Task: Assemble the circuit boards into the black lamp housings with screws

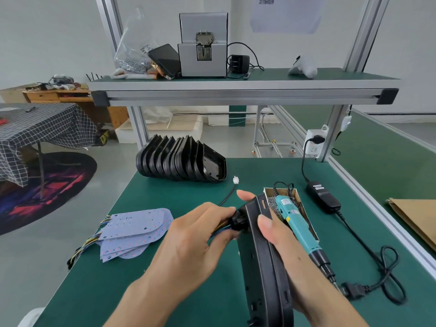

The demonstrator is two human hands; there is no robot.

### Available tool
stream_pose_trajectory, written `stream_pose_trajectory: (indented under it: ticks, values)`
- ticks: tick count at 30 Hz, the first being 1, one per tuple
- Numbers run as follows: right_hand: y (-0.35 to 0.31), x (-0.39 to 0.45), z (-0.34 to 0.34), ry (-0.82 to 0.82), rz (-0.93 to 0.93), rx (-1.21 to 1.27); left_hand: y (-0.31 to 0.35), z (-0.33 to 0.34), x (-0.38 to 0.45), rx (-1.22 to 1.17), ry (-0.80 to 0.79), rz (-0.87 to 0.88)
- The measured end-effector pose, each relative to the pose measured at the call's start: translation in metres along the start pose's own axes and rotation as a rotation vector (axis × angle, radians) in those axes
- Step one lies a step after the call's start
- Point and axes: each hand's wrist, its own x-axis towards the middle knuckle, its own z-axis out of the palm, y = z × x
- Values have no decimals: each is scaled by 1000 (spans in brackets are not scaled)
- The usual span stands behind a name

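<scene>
A black lamp housing [265,263] stands on edge over the green bench, gripped from the right by my right hand [290,253]. My left hand [193,239] pinches a black cable gland [238,220] and its coloured wires at the housing's left side. A black cable with a white plug [235,180] runs away from it. A stack of pale blue circuit boards [134,230] with wire bundles lies to the left. More black housings [179,161] are nested in a row at the bench's far edge.
A teal electric screwdriver [297,223] lies across a cardboard box of screws [300,198] just right of my hands. Its black power adapter [323,195] and looped cord [387,274] lie further right. The shelf above holds a grey screw feeder [203,46].
</scene>
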Motion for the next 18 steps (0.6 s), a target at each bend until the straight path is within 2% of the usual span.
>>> stream_pose_trajectory:
  ticks: [3,7,10,12,16,18]
  values:
    - [2,-4,3,-22,-36,-47,-2,0,-2,-9,-10,-13]
    - [5,-7,1,-46,31,-85,-2,2,-3,-116,10,-76]
    - [11,-4,-7,-66,-19,-80,1,6,-6,-285,31,-236]
    - [14,-8,-8,-20,-45,3,2,8,-8,-399,48,-344]
    - [14,4,-5,-15,3,-82,1,9,-7,-315,42,-263]
    - [11,8,-3,40,23,-77,2,8,-6,-261,46,-197]
